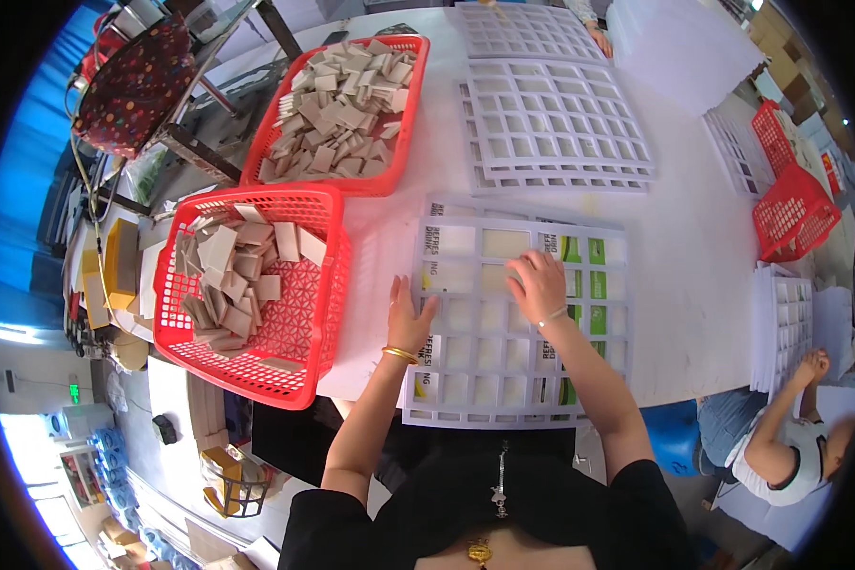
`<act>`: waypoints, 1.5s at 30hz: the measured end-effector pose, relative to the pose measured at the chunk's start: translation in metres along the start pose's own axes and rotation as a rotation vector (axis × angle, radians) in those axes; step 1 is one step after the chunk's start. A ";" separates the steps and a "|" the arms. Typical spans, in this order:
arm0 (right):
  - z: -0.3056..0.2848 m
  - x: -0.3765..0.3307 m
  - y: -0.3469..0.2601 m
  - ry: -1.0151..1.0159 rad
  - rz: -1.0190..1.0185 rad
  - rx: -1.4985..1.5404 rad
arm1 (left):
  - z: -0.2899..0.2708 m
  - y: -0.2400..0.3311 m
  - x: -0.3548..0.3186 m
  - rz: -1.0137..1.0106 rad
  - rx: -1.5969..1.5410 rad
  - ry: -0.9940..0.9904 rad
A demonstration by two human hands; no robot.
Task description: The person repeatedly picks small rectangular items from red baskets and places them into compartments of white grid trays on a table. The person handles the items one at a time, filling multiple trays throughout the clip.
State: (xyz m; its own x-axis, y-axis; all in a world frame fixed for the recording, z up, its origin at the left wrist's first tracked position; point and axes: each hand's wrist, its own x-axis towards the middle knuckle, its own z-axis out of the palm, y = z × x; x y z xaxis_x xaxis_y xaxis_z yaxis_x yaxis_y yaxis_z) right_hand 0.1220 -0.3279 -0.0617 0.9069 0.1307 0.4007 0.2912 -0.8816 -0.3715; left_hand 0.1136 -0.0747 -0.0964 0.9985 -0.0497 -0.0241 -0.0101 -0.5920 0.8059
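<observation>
Broadly, a white worktop (pixel 693 247) carries everything, and the person stands at its near edge. Two red plastic baskets sit toward the left edge: the near basket (pixel 299 375) is partly filled with beige card squares (pixel 226 275), the far basket (pixel 404 114) heaped with more of them. Beyond the middle lie stacks of die-cut grid sheets (pixel 556 123) with empty square windows.

Right at the near edge lies the white die-cut grid sheet (pixel 489 328) being worked, overhanging the edge slightly, with green printed labels showing through its right-hand windows. The left hand (pixel 408 318) rests flat on the sheet's left margin, fingers together and holding nothing, pinning it down. The right hand (pixel 539 283) presses its fingertips into a window in the upper middle; I cannot tell whether a card square lies under them.

As a judgement, the overhanging sheet could slide or tip off the edge if the left hand lifts, and a hard push from the right hand could shift the grid over the printed layer beneath, putting the windows out of register.

A co-worker crouches at lower right.
</observation>
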 end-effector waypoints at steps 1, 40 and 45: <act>-0.003 0.001 -0.005 -0.015 -0.032 0.036 | -0.006 0.008 -0.001 0.069 0.016 0.063; -0.012 -0.001 -0.014 -0.328 -0.040 0.167 | -0.084 -0.004 0.363 -0.097 1.012 -0.936; -0.012 0.000 -0.014 -0.316 -0.036 0.183 | -0.084 -0.008 0.368 -0.192 1.124 -1.043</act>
State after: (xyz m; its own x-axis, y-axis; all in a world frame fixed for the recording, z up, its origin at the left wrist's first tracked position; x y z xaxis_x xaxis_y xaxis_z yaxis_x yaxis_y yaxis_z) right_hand 0.1138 -0.3210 -0.0467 0.9361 0.3189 0.1485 0.3484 -0.7818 -0.5171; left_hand 0.4855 -0.0209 -0.0619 0.5141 -0.1421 -0.8459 -0.4025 -0.9108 -0.0916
